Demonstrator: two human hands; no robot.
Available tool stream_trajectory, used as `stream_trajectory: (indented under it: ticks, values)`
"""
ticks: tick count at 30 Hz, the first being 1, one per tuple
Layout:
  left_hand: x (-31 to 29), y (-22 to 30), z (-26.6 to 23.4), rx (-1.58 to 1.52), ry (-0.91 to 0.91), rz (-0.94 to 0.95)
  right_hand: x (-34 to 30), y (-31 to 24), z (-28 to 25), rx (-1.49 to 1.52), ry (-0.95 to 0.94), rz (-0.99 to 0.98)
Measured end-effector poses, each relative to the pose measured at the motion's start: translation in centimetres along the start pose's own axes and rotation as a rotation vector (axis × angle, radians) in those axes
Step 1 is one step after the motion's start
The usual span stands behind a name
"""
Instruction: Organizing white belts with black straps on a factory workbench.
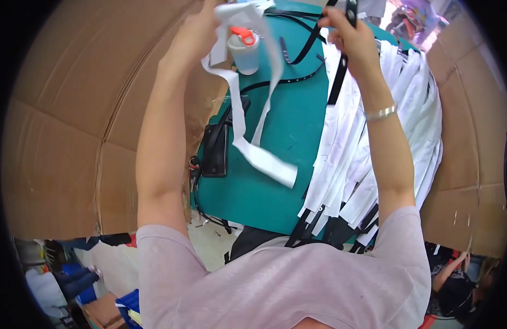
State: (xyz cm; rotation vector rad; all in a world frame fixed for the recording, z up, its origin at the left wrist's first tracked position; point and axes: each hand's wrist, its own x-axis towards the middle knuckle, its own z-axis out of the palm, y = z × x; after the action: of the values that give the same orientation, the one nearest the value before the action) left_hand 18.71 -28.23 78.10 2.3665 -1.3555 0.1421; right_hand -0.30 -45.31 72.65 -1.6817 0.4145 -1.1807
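Observation:
At the upper edge, my left hand point(201, 30) is closed on a long white strip point(238, 123); its fingertips are partly cut off. The strip hangs in loose, twisted loops over the green table point(275, 203), its wide end slanting toward the middle. My right hand point(353, 41), farther right, is closed round a black belt point(338, 79) with small pale dots or eyelets along it. Below my right forearm lies a thick heap of white strips point(341, 148), with black belt ends point(305, 225) poking out at the near edge.
Behind the hanging strip stands a pale cup point(245, 59) with an orange-red lid. A flat black case point(216, 153) and keys point(194, 163) lie at the table's left edge. More black belts point(289, 81) curve over the table. Cardboard point(72, 115) flanks both sides.

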Motion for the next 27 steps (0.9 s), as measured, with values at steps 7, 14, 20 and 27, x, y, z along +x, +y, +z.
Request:
stream_trajectory:
  ticks: [7, 14, 20, 27]
  values:
    - [-9.4, -7.0, 5.4, -0.174, 0.151, -0.148, -23.2, 6.6, 0.9, 0.607, -0.563, 1.079]
    - [-27.2, -6.1, 10.4, -1.148, 0.445, -0.397, -28.8, 10.7, 11.6, 1.089, -0.231, 1.387]
    - [-38.9, -9.4, 10.5, -0.583, -0.172, -0.502, -29.0, 8.3, 9.1, 0.441, -0.182, 0.866]
    - [-33.0, -7.2, 22.7, -0.157, 0.253, -0.007, -29.0, 10.0, 7.7, 0.119, -0.335, 0.691]
